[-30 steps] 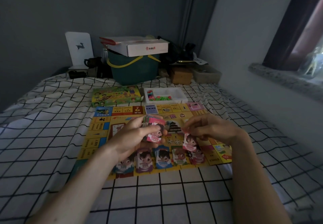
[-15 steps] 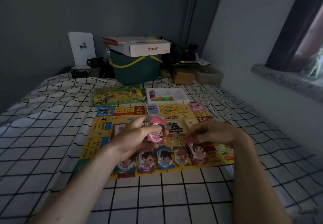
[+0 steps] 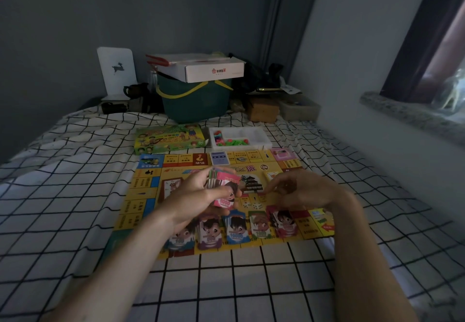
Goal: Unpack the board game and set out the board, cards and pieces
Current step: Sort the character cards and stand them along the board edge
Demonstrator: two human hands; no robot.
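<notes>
Left hand (image 3: 198,196) gripping the money stack (image 3: 222,189) over the yellow board (image 3: 148,191); right hand (image 3: 299,191) empty, fingers loosely curled. Risk: loosening thumb, notes spilling across sorted piles (image 3: 236,228).

Readable text, dim light so partial:
- Money cards in a row on the board's (image 3: 148,197) near edge: "100" (image 3: 180,241), "500" (image 3: 210,238), "10000" (image 3: 236,235), "1000" (image 3: 261,233). Rightmost card's (image 3: 285,223) number not legible.
- Top pink card of the stack (image 3: 224,192) in the left hand (image 3: 198,196): "5000".
- Board centre: characters "之旅" (image 3: 245,169), seen upside down. Square labels too small to read.
- White carton (image 3: 214,71) on the green bin: red house logo plus red characters, unreadable.
- White stand (image 3: 117,71): deer silhouette, no text.
</notes>
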